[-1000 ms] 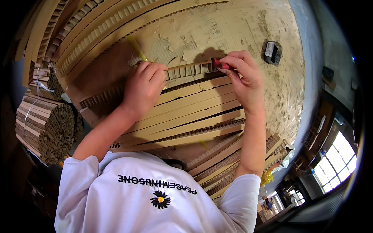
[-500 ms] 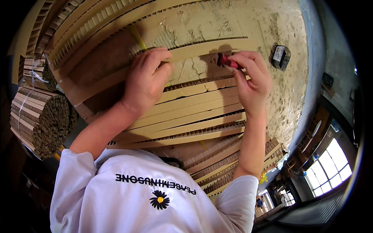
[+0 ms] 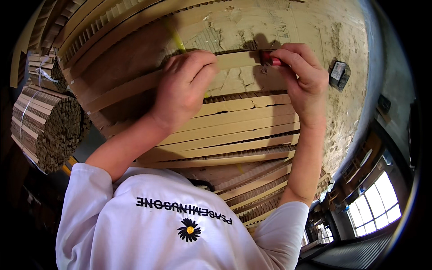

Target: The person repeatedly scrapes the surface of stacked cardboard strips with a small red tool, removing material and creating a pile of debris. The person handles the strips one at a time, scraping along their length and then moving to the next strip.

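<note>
My left hand (image 3: 186, 85) presses down on a long cardboard strip (image 3: 135, 85) and a yellow ruler (image 3: 176, 40) that lies across it. My right hand (image 3: 303, 83) is closed on a small red tool (image 3: 270, 58), whose tip touches the same strip a little right of my left hand. Under both hands lies a stack of several more cardboard strips (image 3: 234, 130), showing corrugated edges.
A worn, paper-covered work surface (image 3: 315, 31) lies beyond the strips, with a small black object (image 3: 339, 74) on it at the right. Tied bundles of cardboard strips (image 3: 47, 123) stand at the left. Windows (image 3: 375, 207) show at the lower right.
Both hands have moved away from me along the top strip. The red tool stays in my right hand and my left hand stays pressed on the strip and ruler.
</note>
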`<action>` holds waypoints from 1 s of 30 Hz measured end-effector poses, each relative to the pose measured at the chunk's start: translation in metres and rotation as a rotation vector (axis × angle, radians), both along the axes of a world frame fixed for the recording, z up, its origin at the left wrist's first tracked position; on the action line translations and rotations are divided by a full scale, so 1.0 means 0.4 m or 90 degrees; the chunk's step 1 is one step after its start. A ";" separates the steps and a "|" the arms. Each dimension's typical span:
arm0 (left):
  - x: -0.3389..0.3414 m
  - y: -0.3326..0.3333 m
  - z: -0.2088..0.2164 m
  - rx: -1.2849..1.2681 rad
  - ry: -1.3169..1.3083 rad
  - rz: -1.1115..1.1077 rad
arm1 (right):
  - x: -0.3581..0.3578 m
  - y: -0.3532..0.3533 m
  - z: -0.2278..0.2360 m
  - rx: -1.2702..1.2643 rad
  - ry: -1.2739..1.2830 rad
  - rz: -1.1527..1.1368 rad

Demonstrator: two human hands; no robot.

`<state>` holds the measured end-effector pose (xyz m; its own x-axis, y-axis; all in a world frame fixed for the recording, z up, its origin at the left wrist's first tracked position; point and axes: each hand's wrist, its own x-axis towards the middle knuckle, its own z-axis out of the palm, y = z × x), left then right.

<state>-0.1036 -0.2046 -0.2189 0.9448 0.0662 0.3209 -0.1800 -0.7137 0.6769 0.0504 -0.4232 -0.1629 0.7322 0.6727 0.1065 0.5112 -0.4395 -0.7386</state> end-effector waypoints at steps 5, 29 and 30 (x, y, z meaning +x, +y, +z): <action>0.000 0.000 -0.005 0.007 -0.015 -0.004 | 0.008 -0.001 0.003 -0.030 -0.013 0.024; -0.042 0.082 0.048 0.024 0.073 0.011 | 0.021 0.003 -0.007 -0.087 -0.136 0.058; -0.045 0.095 0.047 0.037 0.081 0.014 | 0.022 0.005 -0.004 -0.090 -0.142 0.059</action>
